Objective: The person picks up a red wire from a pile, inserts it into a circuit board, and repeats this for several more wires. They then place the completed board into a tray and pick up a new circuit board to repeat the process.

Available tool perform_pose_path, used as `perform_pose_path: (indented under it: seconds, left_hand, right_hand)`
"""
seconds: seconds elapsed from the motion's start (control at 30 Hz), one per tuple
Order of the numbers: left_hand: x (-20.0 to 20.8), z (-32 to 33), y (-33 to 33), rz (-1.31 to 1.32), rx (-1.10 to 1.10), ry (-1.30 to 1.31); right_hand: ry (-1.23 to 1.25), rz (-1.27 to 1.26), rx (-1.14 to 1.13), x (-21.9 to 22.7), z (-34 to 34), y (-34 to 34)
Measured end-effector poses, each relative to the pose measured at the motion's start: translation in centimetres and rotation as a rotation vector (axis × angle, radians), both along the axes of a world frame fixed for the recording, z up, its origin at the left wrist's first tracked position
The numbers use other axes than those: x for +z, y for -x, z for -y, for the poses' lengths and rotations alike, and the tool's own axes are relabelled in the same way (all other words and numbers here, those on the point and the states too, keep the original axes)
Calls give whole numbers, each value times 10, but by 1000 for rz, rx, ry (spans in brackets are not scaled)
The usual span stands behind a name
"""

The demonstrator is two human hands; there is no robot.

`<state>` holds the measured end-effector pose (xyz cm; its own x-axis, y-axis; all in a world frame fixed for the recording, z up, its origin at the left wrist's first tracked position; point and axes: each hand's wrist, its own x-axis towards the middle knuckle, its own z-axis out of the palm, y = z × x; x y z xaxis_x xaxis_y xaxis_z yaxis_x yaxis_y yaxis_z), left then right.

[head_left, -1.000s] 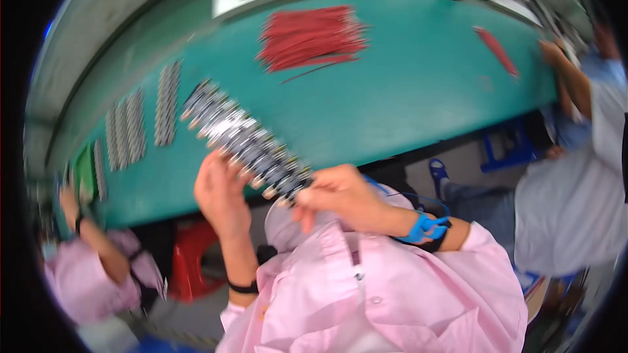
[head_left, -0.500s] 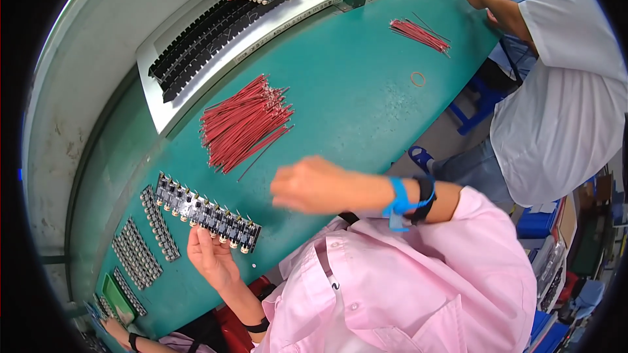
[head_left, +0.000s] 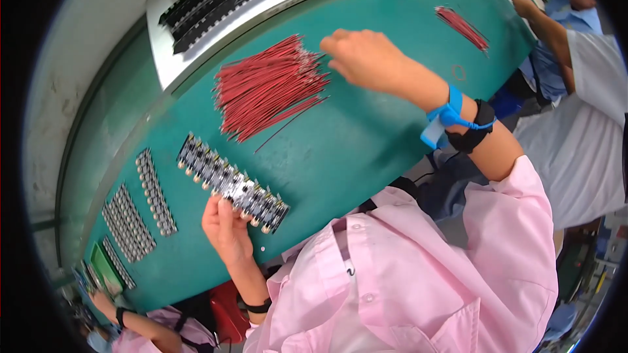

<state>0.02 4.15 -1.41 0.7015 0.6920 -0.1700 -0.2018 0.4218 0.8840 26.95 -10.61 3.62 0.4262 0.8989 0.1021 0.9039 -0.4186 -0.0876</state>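
Observation:
My left hand [head_left: 227, 232] pinches the lower edge of a long strip of small circuit boards [head_left: 229, 183]. Round pale parts line the strip's lower side and thin leads stick out along its upper side. It is held tilted, right end lower, over the green table. My right hand [head_left: 363, 59] is over the table, beside the silvery ends of a large pile of red wires [head_left: 268, 88]. Its fingers are bent and drawn together at the tips. Whether a wire is between them is hidden. A blue wrist strap [head_left: 450, 114] and a black band circle my right wrist.
More board strips [head_left: 129, 225] lie on the left of the green table [head_left: 353, 131], near a green tray [head_left: 104, 268]. A white-edged board [head_left: 261, 23] with black slotted rails stands behind. A smaller wire bundle [head_left: 462, 28] lies far right. Co-workers sit at both ends.
My right hand has moved up and away from my body to the right end of the wire pile. My left hand still holds the board strip. The whole view has shifted.

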Motion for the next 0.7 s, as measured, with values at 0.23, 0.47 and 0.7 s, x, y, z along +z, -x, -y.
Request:
perform_pose_path:
  seconds: [0.23,0.47,0.7]
  left_hand:
    - [1,8,8,63,8,47]
    - [5,12,7,64,18,83]
    - [2,12,3,32,4,91]
  right_hand:
    - [-36,76,40,-7,-33,-1]
    - [-15,136,149,-12,-70,5]
    - [-71,106,19,-5,-65,1]
